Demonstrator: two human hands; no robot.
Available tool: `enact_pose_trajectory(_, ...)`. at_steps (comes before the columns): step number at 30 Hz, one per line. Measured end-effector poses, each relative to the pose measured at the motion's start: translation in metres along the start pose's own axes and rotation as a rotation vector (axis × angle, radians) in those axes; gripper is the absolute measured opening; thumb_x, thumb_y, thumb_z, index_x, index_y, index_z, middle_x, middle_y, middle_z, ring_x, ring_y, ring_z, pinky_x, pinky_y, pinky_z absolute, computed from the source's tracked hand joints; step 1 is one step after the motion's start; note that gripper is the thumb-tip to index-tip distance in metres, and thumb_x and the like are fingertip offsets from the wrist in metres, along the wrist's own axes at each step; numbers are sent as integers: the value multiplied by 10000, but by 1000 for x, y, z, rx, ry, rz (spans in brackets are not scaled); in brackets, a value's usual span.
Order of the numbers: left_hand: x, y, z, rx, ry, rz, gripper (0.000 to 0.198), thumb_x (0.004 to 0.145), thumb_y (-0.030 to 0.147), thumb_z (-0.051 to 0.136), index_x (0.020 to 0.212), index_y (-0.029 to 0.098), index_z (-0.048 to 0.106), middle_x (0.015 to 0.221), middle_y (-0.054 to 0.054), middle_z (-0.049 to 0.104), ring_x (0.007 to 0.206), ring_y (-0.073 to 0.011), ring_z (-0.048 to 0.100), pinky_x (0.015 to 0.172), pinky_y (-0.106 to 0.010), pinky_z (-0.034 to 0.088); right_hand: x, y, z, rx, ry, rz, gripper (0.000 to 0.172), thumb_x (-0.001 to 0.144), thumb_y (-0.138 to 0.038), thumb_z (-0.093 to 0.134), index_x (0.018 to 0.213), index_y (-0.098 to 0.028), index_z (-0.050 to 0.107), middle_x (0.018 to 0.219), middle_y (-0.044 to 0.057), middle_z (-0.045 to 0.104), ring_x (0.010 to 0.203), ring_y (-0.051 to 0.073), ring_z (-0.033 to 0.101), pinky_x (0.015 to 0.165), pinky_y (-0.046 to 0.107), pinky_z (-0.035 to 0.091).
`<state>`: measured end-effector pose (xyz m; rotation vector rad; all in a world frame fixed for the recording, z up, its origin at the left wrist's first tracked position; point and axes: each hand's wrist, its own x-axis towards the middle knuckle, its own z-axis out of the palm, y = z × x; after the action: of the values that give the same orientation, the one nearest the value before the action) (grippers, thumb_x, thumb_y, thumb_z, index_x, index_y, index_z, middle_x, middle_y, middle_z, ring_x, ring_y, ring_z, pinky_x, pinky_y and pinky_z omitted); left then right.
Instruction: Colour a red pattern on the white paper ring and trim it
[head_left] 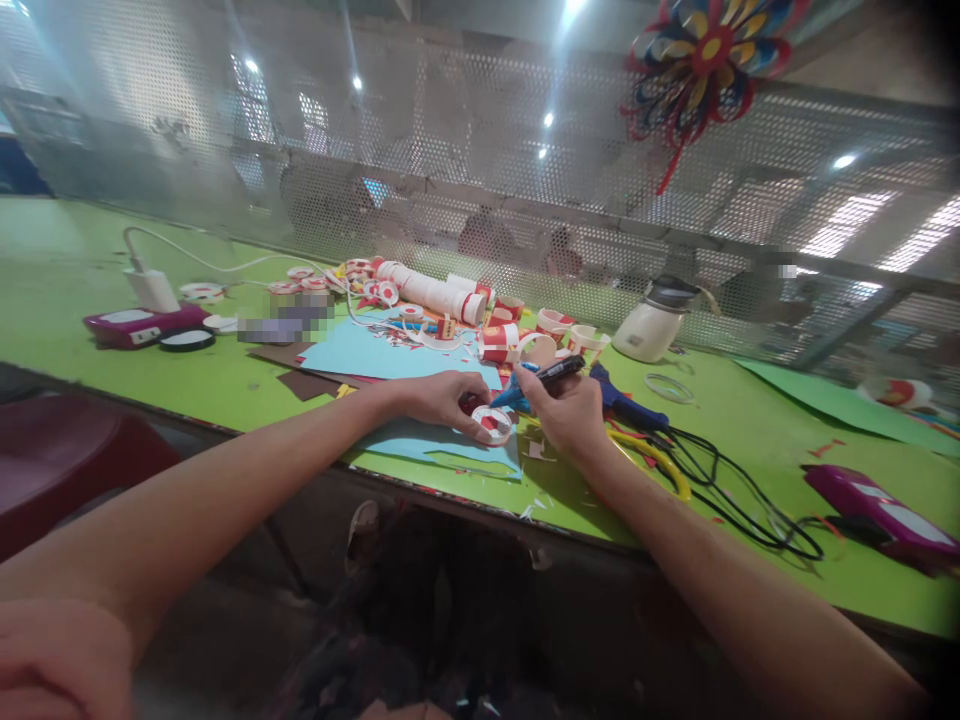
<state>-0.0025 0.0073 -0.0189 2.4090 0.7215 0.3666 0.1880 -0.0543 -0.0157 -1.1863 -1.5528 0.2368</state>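
My left hand (454, 403) is closed round the edge of a small round paper piece (493, 426), white with a red pattern inside, low over the light blue paper. In my right hand (568, 408) is a black marker (559, 372), gripped between thumb and fingers. A blue pointed part (513, 390) shows at the fingertips, close above the round piece; whether it belongs to the marker I cannot tell. A dark blue glue gun (630, 400) lies just right of my right hand, with a black cord trailing off.
Cut paper cups (499, 342), a white paper tube (431, 290) and scraps lie behind my hands. A white kettle (651, 320) stands back right. Purple devices lie left (142, 326) and right (881, 510). A red stool (67, 460) is at left.
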Motion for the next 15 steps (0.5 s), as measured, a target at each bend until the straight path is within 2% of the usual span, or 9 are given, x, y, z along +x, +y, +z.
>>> enact_pose_trajectory(5, 0, 2, 0, 0, -6, 8, 459, 643, 525, 714, 872, 155, 568, 798, 10, 490, 700, -122, 436, 636, -249, 330, -1, 4, 0, -11, -104, -18, 370, 786, -453, 624, 559, -167, 565, 515, -8, 525, 489, 123, 499, 456, 232, 407)
enact_pose_trajectory(15, 0, 2, 0, -6, -9, 38, 443, 649, 509, 714, 875, 159, 563, 779, 21, 477, 706, -120, 425, 616, -237, 312, 0, 9, 2, -54, -116, -62, 365, 795, -450, 626, 583, -158, 567, 546, -1, 541, 487, 108, 454, 473, 242, 379)
